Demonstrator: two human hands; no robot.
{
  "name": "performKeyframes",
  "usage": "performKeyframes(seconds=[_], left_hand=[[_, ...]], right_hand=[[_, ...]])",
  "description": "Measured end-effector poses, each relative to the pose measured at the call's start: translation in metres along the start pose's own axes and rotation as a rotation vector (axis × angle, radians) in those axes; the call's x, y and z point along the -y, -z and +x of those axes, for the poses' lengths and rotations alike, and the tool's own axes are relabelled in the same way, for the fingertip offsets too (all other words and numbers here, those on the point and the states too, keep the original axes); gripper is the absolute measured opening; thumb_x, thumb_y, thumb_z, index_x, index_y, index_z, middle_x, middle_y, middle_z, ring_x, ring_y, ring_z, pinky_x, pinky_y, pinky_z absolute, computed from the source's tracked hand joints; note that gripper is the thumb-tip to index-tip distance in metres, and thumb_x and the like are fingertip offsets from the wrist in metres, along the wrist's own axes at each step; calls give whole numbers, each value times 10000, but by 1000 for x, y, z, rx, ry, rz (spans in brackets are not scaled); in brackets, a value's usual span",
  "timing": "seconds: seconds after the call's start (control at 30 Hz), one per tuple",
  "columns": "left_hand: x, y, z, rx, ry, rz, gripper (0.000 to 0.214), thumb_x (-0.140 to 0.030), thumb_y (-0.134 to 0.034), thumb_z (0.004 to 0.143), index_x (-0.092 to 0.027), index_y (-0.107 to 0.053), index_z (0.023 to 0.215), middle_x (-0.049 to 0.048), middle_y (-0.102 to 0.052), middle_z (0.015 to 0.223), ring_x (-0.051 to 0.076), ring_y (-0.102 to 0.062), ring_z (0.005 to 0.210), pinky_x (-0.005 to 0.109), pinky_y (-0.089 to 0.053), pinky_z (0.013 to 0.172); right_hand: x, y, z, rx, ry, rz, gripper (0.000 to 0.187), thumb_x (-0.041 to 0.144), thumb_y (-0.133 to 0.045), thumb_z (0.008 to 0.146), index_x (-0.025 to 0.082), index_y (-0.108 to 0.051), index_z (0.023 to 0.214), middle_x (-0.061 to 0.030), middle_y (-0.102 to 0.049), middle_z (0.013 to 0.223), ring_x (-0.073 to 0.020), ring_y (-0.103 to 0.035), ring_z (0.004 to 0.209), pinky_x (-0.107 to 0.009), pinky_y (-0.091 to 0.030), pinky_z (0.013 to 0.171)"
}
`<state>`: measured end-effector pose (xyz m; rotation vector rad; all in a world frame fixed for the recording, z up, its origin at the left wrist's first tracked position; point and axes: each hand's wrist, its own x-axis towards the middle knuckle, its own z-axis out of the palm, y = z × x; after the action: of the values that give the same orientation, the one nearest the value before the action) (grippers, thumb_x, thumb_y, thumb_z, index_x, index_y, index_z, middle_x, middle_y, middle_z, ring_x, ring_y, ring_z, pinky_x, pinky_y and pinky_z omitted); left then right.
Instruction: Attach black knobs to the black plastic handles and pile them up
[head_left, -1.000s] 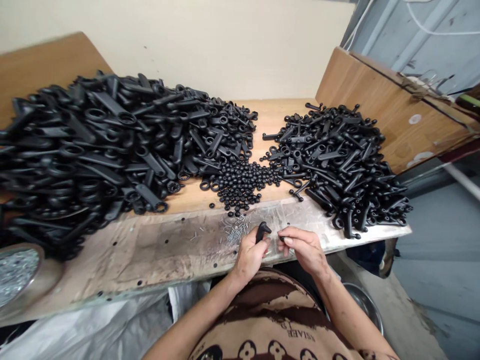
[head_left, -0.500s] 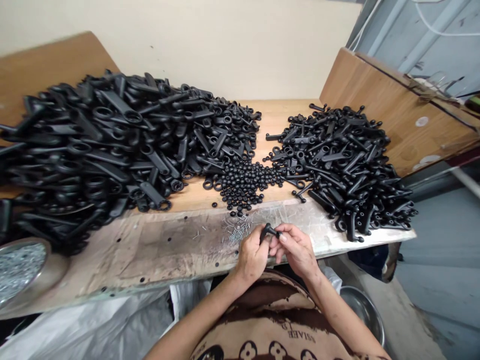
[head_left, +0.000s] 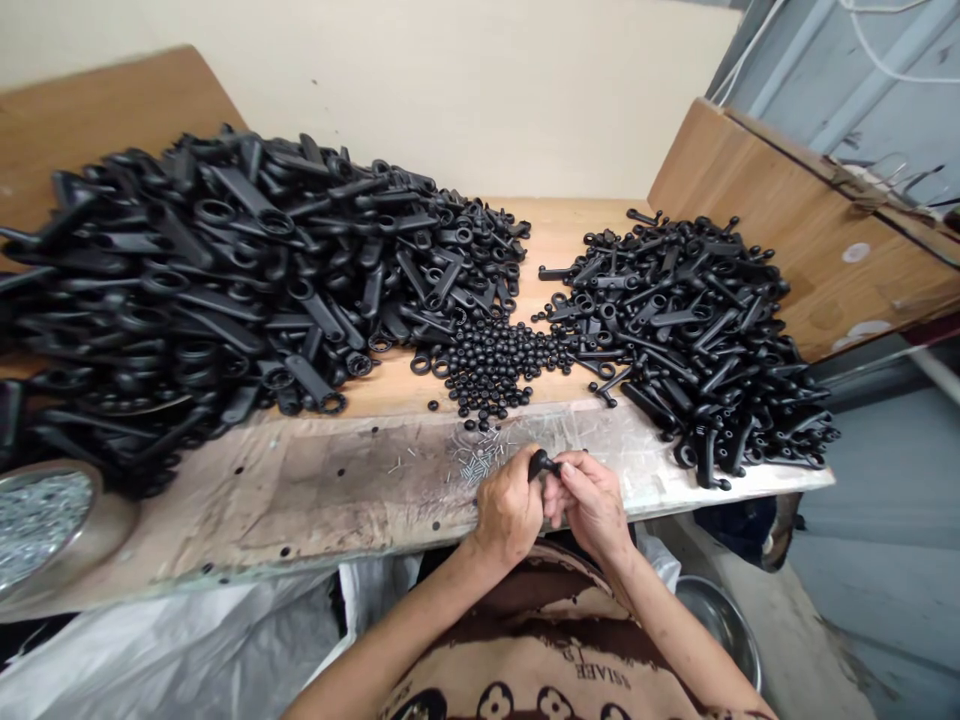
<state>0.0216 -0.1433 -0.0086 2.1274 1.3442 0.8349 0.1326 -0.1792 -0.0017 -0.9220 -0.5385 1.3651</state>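
Wrapped in my left hand (head_left: 510, 508) is a black crank handle (head_left: 540, 464), its rounded end showing above the thumb and the rest hidden in the palm. My right hand (head_left: 598, 502) pinches the handle's narrow knob end between thumb and fingers. Whether a separate small knob sits under those fingertips cannot be made out. Just left of the hands, a scatter of thin metal pins (head_left: 478, 466) lies on the worn board covering. Beyond them spreads a heap of small round black knobs (head_left: 499, 362).
A large pile of black handles (head_left: 247, 270) fills the left of the table, and a smaller one (head_left: 697, 330) stands at right against a wooden side board (head_left: 810, 230). A metal bowl (head_left: 116, 525) of small metal pieces sits at front left. Another steel bowl (head_left: 739, 625) is below the edge.
The view has shifted slightly. Both hands stay together around the handle; its rounded end has turned a little, and the right fingertips now cover more of the knob end.
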Motion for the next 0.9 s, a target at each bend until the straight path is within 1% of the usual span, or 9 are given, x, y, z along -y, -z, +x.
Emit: performKeyframes(seconds=[0.13, 0.27, 0.33, 0.47, 0.53, 0.6, 0.67, 0.77, 0.9], left_hand=[[3, -4, -3, -47, -69, 99, 273, -218, -377, 850, -135, -536, 1056, 102, -682, 830, 199, -645, 740, 289, -484, 688], [4, -6, -1, -49, -78, 152, 305, -241, -384, 857, -104, -524, 1090, 128, -681, 810, 215, -651, 736, 290, -489, 670], [7, -6, 2, -28, -92, 179, 312, -235, -392, 853, -80, -522, 1090, 137, -678, 777, 228, -653, 718, 298, -490, 649], [13, -6, 11, 12, -164, 190, 305, -183, -399, 837, -85, -500, 1108, 131, -683, 802, 228, -657, 698, 298, -497, 617], [12, -6, 16, 60, -260, 130, 360, -188, -409, 838, -103, -439, 1187, 131, -676, 905, 220, -657, 763, 301, -509, 662], [7, -5, 19, 105, -375, 50, 484, -244, -447, 837, -110, -328, 1287, 157, -615, 1088, 234, -619, 939, 337, -503, 783], [4, 1, 19, 114, -424, -6, 590, -306, -495, 818, -121, -262, 1328, 172, -515, 1229, 259, -519, 1114, 391, -454, 903], [12, 15, 17, 11, -305, -60, 618, -338, -539, 789, -156, -277, 1318, 147, -484, 1244, 265, -463, 1166, 436, -388, 981], [44, 36, 10, -169, -76, -104, 635, -403, -551, 759, -163, -316, 1299, 124, -534, 1139, 266, -529, 1054, 440, -393, 967]], right_hand=[[1, -7, -3, -28, -55, 46, 170, 311, -649, 745, 155, -591, 782, 11, -601, 536, -92, -519, 362, -152, -392, 281], [0, -13, -3, -139, 61, -49, 163, 305, -635, 759, 147, -597, 755, 14, -590, 529, -82, -516, 371, -149, -398, 306], [1, -14, 2, -174, 68, -67, 173, 303, -636, 757, 137, -594, 733, 13, -587, 518, -76, -510, 360, -144, -393, 307], [11, -3, 15, -25, -159, 88, 205, 318, -657, 712, 136, -564, 711, 26, -560, 463, -78, -458, 290, -138, -303, 232], [22, 6, 19, 56, -166, 88, 203, 311, -660, 705, 132, -566, 720, 20, -568, 467, -83, -468, 295, -141, -306, 235], [37, 16, 16, 71, -95, 6, 192, 300, -656, 715, 123, -584, 734, 14, -580, 481, -82, -484, 315, -141, -327, 258], [56, 27, 7, 21, 15, -122, 173, 284, -651, 728, 117, -611, 751, 9, -592, 503, -79, -502, 345, -145, -360, 297], [95, 52, -9, -149, 253, -327, 144, 265, -633, 751, 132, -641, 805, 1, -611, 551, -88, -530, 408, -173, -413, 365], [160, 101, -15, -502, 633, -588, 141, 255, -625, 759, 163, -642, 865, 0, -623, 602, -102, -550, 470, -200, -444, 424]])
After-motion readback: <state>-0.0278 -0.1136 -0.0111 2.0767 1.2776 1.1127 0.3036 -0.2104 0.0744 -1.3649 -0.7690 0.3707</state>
